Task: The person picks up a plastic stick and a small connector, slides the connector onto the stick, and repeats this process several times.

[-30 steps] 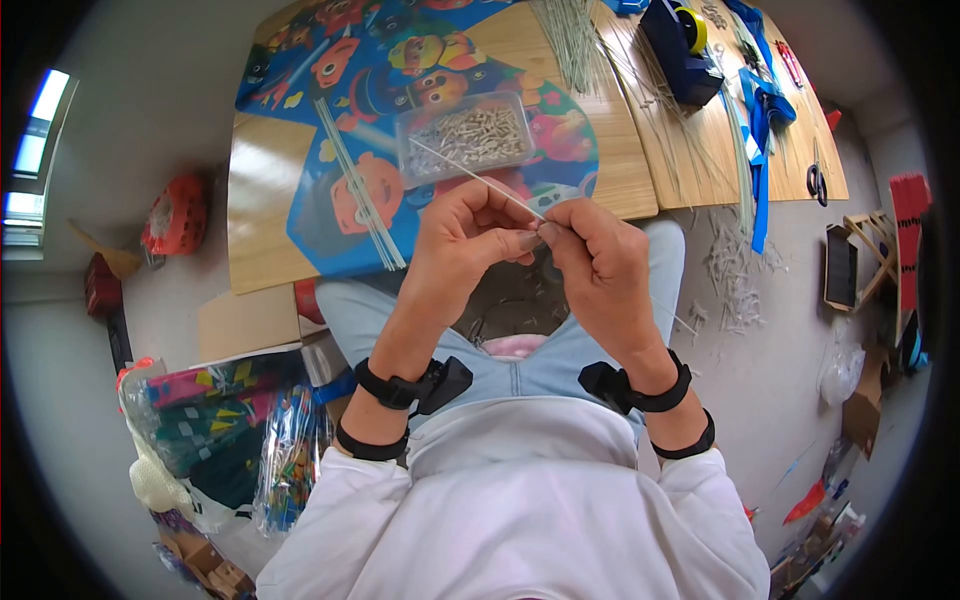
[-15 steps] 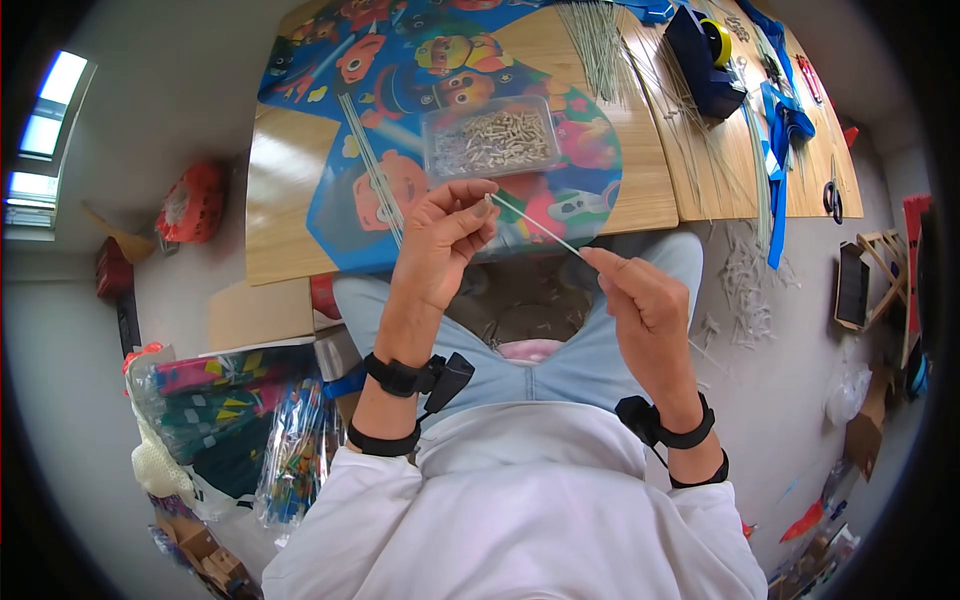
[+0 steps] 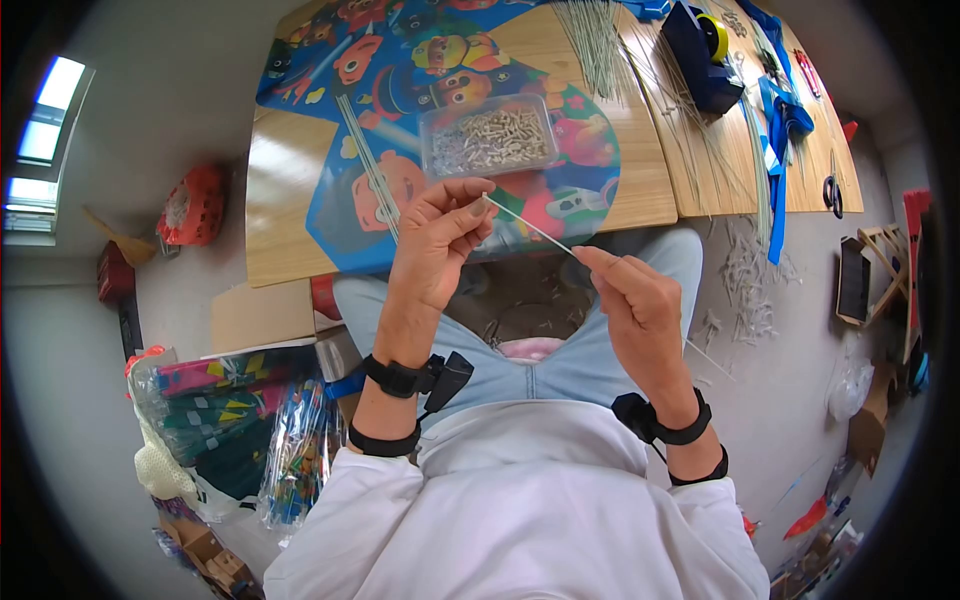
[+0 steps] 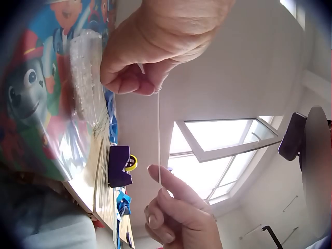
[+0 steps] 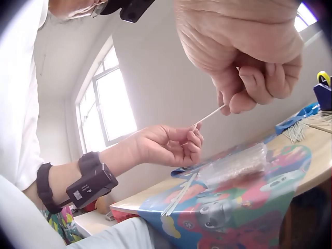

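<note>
The left hand [image 3: 440,235] pinched one end of a thin white rod [image 3: 528,224] between thumb and fingertips, and the right hand [image 3: 635,300] pinched it farther along, so the rod ran taut between them above the lap; this two-point hold probably kept the flexible piece straight for handling. A clear tray of small white parts [image 3: 490,135] sat on the cartoon-printed kite sheet [image 3: 350,190] on the wooden table [image 3: 280,170], within easy reach ahead of both hands.

thin pale stick [image 3: 530,226] | straight, slanted (pinched at both ends) | above lap
</note>
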### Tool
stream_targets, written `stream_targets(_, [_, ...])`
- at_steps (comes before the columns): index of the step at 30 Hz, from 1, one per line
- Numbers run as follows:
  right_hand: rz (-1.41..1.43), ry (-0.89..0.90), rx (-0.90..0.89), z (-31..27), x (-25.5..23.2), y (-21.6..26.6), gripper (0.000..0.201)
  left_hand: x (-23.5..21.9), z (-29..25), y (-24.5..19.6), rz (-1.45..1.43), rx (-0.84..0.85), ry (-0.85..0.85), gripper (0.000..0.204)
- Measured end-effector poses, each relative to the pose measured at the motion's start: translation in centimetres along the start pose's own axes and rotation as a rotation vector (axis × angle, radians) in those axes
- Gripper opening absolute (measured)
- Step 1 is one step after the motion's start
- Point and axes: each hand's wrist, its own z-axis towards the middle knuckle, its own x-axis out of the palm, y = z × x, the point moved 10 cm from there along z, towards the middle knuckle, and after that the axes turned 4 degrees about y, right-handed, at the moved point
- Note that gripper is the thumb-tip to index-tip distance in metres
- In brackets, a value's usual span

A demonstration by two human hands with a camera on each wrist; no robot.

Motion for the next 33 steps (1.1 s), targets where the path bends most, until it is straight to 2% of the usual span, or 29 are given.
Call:
stream_targets(5, [0.026, -0.006, 0.008, 0.0, 0.1, -0.2, 0.035, 0.0, 0.0, -0.1, 0.001, -0.001, -0.003, 0.018])
stream_targets(12, [-0.174, -0.058, -0.1, -0.1, 0.0, 0.6, 0.039, -0.1, -0.4, -0.9, 0.134, 0.044, -0.058, 0.016])
stream_targets(17, [-0.424, -0.121, -0.22, -0.5, -0.1, 2.5, 0.042, 0.6, -0.8, -2.6, 0.372, 0.219, -0.091, 0.015])
stream_targets(20, [-0.365, -0.075, -0.213, -0.7, 0.4, 1.9, 0.035, 1.6, -1.2, -3.5, 0.511, 0.325, -0.068, 0.014])
stream_targets(23, [0.224, 0.055, 0.161, -0.6, 1.5, -1.8, 0.024, 2.0, -1.6, -3.9, 0.581, 0.352, -0.057, 0.017])
stream_targets(26, [0.447, 0.165, 0.328, -1.0, 2.5, -3.9, 0.017, 1.8, -1.6, -4.0, 0.482, 0.308, -0.048, 0.024])
stream_targets(30, [0.471, 0.141, 0.33, -1.1, 2.4, -3.9, 0.016, 1.2, -1.0, -3.2, 0.283, 0.197, -0.033, 0.035])
stream_targets(33, [0.423, 0.114, 0.289, -1.0, 2.3, -3.7, 0.013, 0.9, -0.8, -2.8, 0.247, 0.182, -0.005, 0.033])
